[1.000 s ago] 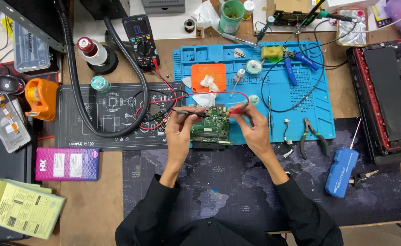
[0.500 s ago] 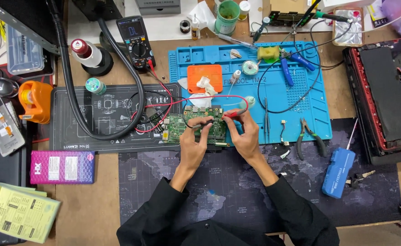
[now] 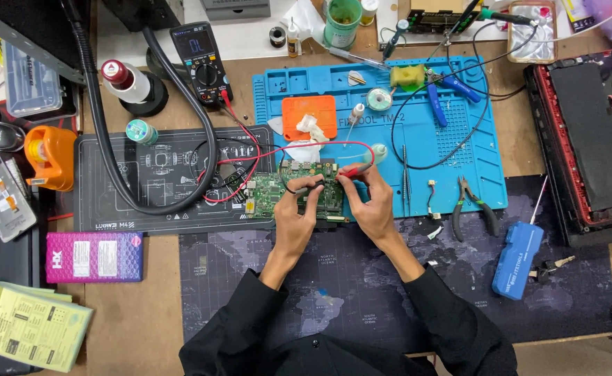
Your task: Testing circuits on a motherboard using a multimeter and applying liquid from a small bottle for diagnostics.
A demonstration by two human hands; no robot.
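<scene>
Two bare hands are at work – a left hand and a right hand – over one green circuit board. Two probes meet there: one red probe and one black probe.

One multimeter lies far left. There are three mats – one blue silicone mat, one black work mat, one dark map mat (nearest).

One pair of pliers, one blue screwdriver, one orange tape dispenser, one pink box, one yellow pad, one green cup.
</scene>
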